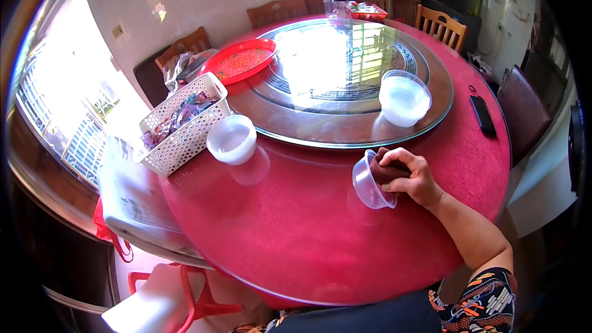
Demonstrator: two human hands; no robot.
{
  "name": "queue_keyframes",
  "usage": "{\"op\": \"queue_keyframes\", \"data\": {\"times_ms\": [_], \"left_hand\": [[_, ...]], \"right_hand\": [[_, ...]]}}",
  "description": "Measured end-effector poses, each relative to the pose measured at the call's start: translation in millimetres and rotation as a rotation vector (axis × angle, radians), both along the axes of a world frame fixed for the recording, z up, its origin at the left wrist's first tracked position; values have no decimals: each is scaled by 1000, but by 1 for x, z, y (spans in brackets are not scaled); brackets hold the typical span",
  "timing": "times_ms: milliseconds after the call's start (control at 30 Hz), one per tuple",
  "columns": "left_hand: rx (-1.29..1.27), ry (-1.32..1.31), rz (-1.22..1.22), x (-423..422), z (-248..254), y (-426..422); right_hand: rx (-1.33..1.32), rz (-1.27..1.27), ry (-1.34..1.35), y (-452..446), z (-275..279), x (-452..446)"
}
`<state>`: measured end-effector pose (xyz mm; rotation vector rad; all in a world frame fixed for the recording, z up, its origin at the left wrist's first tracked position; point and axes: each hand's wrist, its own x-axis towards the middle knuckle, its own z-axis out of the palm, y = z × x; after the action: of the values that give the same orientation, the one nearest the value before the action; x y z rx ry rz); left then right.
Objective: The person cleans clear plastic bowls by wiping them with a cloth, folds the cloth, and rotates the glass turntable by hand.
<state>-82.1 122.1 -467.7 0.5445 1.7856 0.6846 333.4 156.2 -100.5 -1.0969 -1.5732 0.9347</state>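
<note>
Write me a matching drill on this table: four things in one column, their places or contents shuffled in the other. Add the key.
1. brown cloth
2. black phone
3. white basket
4. right-hand stack of bowls

A. on the glass turntable
B. full of small colourful items
C. in the right hand, at a clear bowl
D. on the red table, right of the turntable

Pairs: 1-C, 2-D, 3-B, 4-A

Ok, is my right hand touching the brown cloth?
Touching. The head view shows the right hand pinching the brown cloth, fingers over its top and thumb low against it, beside the clear bowl.
</note>
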Motion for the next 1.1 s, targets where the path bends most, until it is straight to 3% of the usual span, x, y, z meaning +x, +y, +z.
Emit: {"op": "queue_keyframes", "data": {"times_ms": [300, 467, 567, 700, 767, 833, 867, 933, 1033, 1100], "left_hand": [[-48, -15, -132, -26, 55, -50], [-168, -120, -470, -56, 147, -89], [-77, -397, -823, -73, 242, -94], [382, -1049, -1182, -42, 360, -58], [630, -1111, -1097, -6, 394, -45], [757, -910, -996, 26, 415, -14], [836, -636, -889, 46, 421, -3], [820, -427, -700, 86, 419, 28], [566, -691, -716, 133, 406, 74], [392, -879, -891, 159, 390, 95]], "right_hand": [[167, 20, -87, -6, -1, 3], [446, -41, -292, -11, 5, 1], [556, -64, -375, -13, 7, -2], [625, -92, -461, -16, 9, -2], [692, -97, -464, -16, 7, -4], [751, -93, -476, -20, 8, -6], [798, -104, -477, -22, 9, -7], [893, -124, -483, -25, 10, -11], [1038, -162, -518, -35, 19, -16], [1123, -169, -504, -36, 21, -18]]}}
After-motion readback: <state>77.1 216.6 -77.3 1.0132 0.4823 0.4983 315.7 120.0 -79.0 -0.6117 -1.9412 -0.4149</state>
